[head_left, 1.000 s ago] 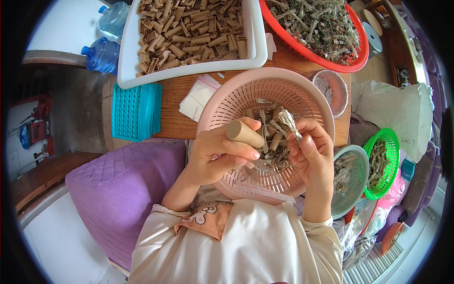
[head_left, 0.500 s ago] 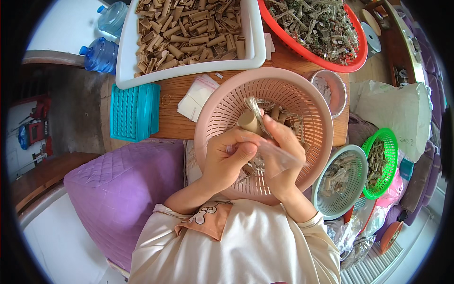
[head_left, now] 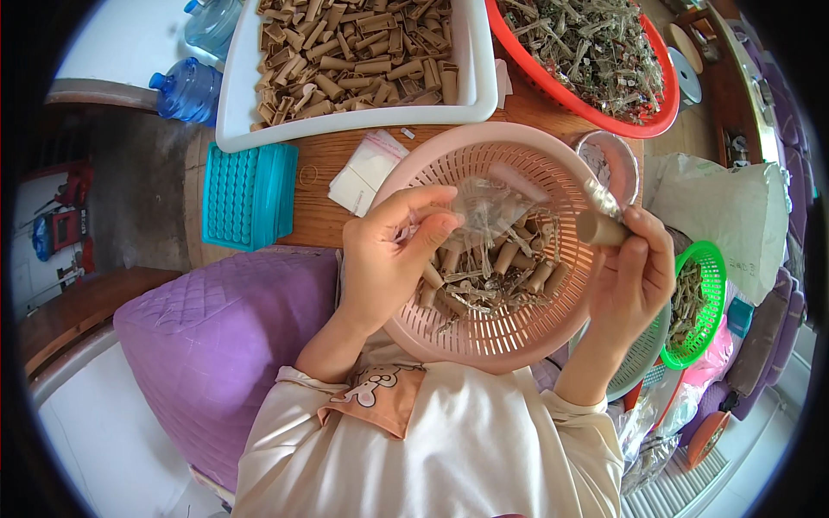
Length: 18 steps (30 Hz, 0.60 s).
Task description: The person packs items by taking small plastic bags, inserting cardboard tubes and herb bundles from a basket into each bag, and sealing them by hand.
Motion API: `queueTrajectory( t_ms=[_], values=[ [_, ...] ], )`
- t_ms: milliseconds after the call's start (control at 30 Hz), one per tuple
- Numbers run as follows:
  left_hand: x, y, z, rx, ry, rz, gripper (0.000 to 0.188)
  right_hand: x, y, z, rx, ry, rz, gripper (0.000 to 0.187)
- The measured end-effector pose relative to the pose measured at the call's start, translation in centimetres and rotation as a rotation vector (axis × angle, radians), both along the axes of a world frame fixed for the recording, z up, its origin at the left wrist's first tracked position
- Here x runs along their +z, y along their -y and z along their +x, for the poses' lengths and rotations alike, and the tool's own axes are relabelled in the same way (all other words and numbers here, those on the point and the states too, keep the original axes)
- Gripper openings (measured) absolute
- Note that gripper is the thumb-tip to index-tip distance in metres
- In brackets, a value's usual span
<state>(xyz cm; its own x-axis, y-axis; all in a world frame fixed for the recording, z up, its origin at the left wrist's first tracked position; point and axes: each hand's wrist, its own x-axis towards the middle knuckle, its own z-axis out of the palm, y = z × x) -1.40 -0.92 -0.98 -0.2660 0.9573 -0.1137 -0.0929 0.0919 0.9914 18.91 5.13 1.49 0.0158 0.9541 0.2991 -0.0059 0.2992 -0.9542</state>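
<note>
My left hand point(head_left: 393, 246) is pinched at the left of a pink slotted basket point(head_left: 414, 324), thumb close to the fingers. A clear plastic bag point(head_left: 494, 207) spreads from its fingertips over the basket. At the basket's right rim, my right hand point(head_left: 639, 268) grips a short brown cardboard tube point(head_left: 604, 230) between thumb and fingers. A shiny clear bundle point(head_left: 602, 198), blurred, sticks up beside the tube. In the basket lie several brown tubes point(head_left: 541, 276) among clear, stringy pieces point(head_left: 492, 289).
Behind stand a white tub point(head_left: 345, 128) of brown tubes and a red basket point(head_left: 553, 91) of clear pieces. Flat plastic bags point(head_left: 367, 173) lie left of centre, near stacked turquoise trays point(head_left: 246, 194). At right are a pink bowl point(head_left: 623, 173), a grey-green basket point(head_left: 648, 354) and a green basket point(head_left: 714, 268).
My hands have moved apart. The right went right with the tube and clear bundle; the left shifted left and up, with the plastic bag now spread near its fingertips.
</note>
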Motion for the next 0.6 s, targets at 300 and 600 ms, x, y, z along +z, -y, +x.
queueTrajectory(
  t_ms=[300, 600],
  values=[
    [1.0, -0.4, -0.4, -0.110, -0.059, 0.016, 0.030, 5.3, -1.6, -1.9, 0.229, 0.633, 0.167, 0.009],
    [0.4, -0.1, -0.3, -0.276, -0.043, -0.016, 0.033, 6.8, -4.6, -2.6, 0.639, 0.848, 0.073, 0.012]
  ],
)
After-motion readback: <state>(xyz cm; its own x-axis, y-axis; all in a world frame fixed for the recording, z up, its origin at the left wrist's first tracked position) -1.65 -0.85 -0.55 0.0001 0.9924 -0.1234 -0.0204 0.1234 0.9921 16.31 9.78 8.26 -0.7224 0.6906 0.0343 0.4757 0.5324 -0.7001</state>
